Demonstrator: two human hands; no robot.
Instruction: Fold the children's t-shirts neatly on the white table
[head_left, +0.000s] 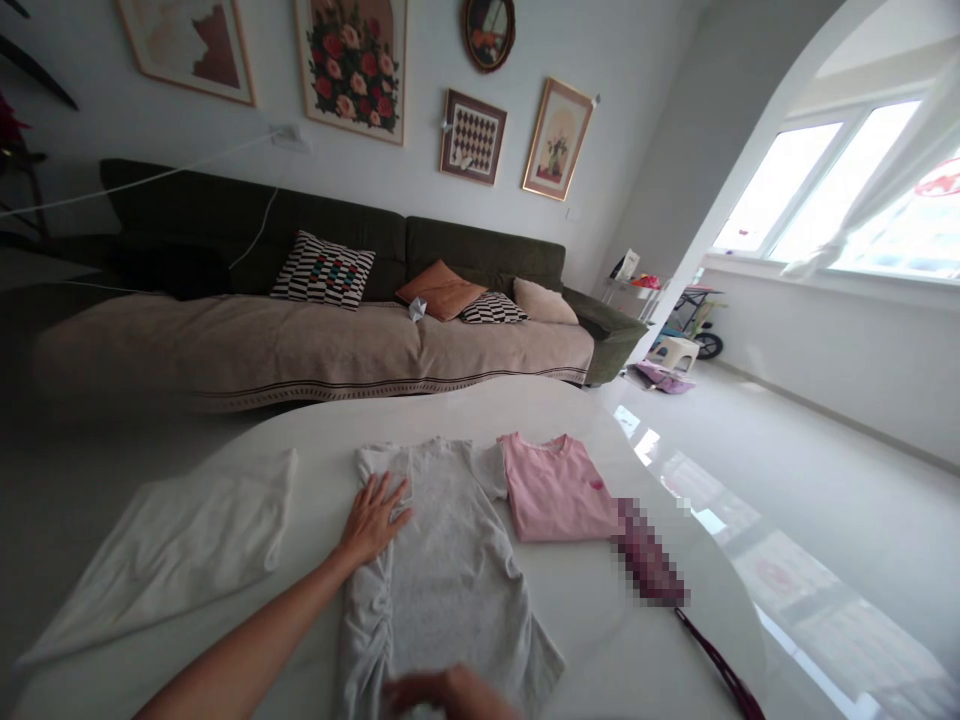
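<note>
A light grey T-shirt lies spread on the white table, its neckline toward the sofa and its left side gathered in wrinkles. My left hand rests flat on the shirt's upper left part, fingers spread. Low in the head view, my right hand is over the shirt's lower part, smeared by motion and partly cut off by the frame edge. Whether its fingers grip cloth cannot be made out. Just right of the grey shirt sits a folded pink T-shirt. A white cloth lies flat to the left.
The white table has a rounded edge. A pixelated dark red item with a strap lies at its right. Behind stands a green sofa with a beige cover and several cushions. A shiny floor stretches to the right.
</note>
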